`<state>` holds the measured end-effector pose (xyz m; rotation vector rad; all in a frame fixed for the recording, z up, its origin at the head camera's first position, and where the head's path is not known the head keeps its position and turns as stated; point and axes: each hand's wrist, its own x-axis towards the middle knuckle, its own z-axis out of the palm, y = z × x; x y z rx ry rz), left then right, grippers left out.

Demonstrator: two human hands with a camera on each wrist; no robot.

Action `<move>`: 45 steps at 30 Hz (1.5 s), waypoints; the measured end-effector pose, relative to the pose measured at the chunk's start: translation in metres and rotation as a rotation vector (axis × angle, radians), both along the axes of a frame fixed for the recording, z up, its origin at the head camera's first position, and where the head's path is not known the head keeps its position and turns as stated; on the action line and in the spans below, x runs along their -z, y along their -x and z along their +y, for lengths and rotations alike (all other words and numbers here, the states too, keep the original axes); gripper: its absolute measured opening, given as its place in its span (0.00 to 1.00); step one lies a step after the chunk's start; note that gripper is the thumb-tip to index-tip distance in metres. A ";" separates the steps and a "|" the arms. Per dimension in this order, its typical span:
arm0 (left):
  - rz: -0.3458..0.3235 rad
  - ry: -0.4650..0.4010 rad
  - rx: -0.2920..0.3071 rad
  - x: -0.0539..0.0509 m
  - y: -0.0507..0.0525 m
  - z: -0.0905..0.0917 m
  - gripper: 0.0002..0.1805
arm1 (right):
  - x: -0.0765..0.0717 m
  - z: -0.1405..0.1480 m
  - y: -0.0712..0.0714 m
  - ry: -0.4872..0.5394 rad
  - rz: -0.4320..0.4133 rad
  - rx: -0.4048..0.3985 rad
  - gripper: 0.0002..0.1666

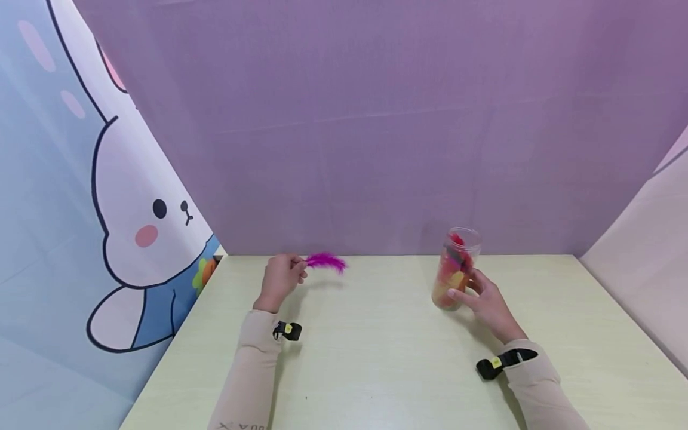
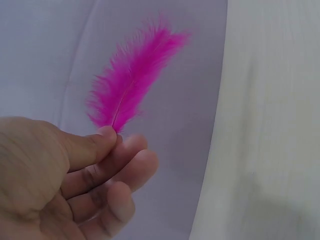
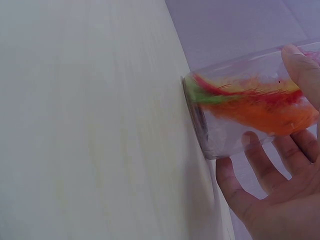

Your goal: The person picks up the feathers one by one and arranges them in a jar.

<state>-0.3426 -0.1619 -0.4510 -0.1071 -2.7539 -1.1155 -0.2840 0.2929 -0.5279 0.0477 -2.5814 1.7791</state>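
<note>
A magenta feather [image 1: 326, 261] is pinched by its quill between the thumb and index finger of my left hand [image 1: 280, 279], above the far left part of the table. In the left wrist view the feather [image 2: 132, 80] points up and away from the fingertips, and the other fingers curl loosely below. My right hand [image 1: 488, 304] grips a clear jar [image 1: 455, 269] from its right side, thumb and fingers around its wall. Red, orange, yellow, green and dark feathers [image 3: 250, 102] show inside the jar. Its open mouth faces up, and its base is at the tabletop.
The pale wooden table [image 1: 371, 358] ends at a purple cloth backdrop [image 1: 376, 131]. A curtain with a cartoon rabbit [image 1: 145, 209] hangs along the left side, and a pale cloth [image 1: 645, 263] along the right. Each wrist wears a strapped black camera [image 1: 489, 368].
</note>
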 end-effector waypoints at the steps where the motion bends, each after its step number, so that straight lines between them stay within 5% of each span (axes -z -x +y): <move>1: -0.001 -0.005 0.001 -0.001 -0.001 0.001 0.10 | 0.000 0.000 0.000 0.001 0.000 0.001 0.57; 22: 0.053 -0.022 0.076 -0.014 -0.012 0.026 0.09 | -0.004 -0.002 -0.004 0.006 -0.007 0.006 0.57; 45: 0.216 -0.201 0.170 -0.030 -0.036 0.067 0.03 | -0.005 -0.005 -0.007 0.019 -0.008 0.005 0.56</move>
